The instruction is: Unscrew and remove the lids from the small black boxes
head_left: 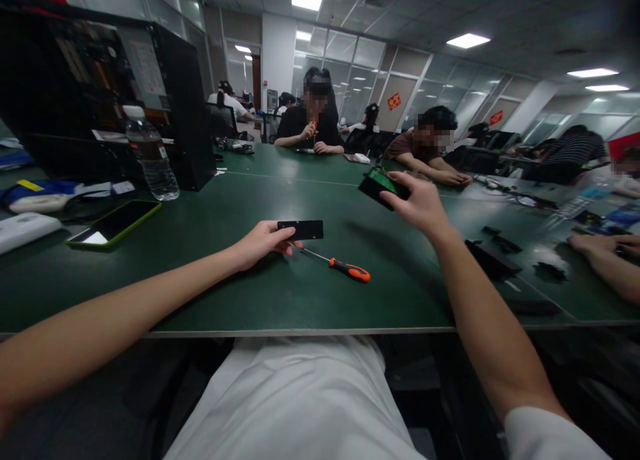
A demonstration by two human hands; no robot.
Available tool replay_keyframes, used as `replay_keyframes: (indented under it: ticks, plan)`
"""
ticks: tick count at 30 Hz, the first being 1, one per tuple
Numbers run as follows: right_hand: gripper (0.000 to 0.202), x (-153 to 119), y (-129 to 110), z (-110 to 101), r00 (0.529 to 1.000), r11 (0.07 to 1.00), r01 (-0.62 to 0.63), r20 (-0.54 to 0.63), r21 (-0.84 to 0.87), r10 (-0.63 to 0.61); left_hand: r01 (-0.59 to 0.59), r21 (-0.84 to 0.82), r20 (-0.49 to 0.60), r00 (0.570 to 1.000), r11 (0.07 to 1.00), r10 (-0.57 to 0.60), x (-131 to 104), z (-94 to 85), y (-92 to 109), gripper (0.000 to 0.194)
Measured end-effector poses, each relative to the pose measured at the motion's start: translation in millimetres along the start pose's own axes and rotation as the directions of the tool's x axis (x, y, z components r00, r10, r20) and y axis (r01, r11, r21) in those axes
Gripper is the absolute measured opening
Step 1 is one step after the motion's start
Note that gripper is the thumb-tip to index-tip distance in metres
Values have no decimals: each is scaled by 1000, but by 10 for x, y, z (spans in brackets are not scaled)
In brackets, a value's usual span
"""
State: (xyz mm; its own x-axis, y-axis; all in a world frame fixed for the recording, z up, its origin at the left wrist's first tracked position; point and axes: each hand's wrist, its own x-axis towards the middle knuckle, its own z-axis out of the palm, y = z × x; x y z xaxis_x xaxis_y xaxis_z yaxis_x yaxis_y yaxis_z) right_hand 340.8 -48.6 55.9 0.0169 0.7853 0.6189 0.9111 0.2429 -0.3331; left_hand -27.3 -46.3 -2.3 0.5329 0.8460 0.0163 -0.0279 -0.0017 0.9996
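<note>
My left hand point(270, 239) is closed on a flat black rectangular panel point(309, 230), thumb on its face, low over the green table. An orange-and-black screwdriver point(350, 270) lies just right of that hand, its shaft pointing toward my fingers. Higher up and to the right, my right hand point(417, 203) grips a black box-shaped device point(377, 188) by its side. A green circuit board point(384, 177) shows at the open side of this device. The device is held above the table, apart from the panel.
A water bottle point(153, 155) and a green-edged phone point(117, 225) stand and lie at left, by a black computer case point(185, 107). Black parts point(493, 257) lie at right, near another person's hands point(595, 243). Two people sit across the green table point(240, 300).
</note>
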Motion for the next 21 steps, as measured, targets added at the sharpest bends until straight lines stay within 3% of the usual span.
replay_keyframes:
  ticks: [2,4,7,10,16,21]
  plan:
    - [65,46,400,-171,968,918,-232,17,-322,251,-5,33,81,997,999,3,-23,41,-9,33]
    - [61,13,719,-330,913,826,-359,23,-435,408,-24,69,125,992,997,15,-32,70,-19,34]
    - [56,-95,1001,-498,836,720,-471,5,-509,549,-35,87,140,990,996,23,-29,86,-26,33]
    - [57,-166,1124,-548,781,649,-541,-32,-535,624,-23,71,139,990,997,12,-27,88,-18,31]
    - [51,-199,1240,-478,706,591,-632,-57,-501,706,-26,80,161,987,996,12,-43,92,-4,25]
    - [30,-254,1270,-428,664,569,-689,-76,-449,744,-23,103,168,986,994,5,-54,103,-3,21]
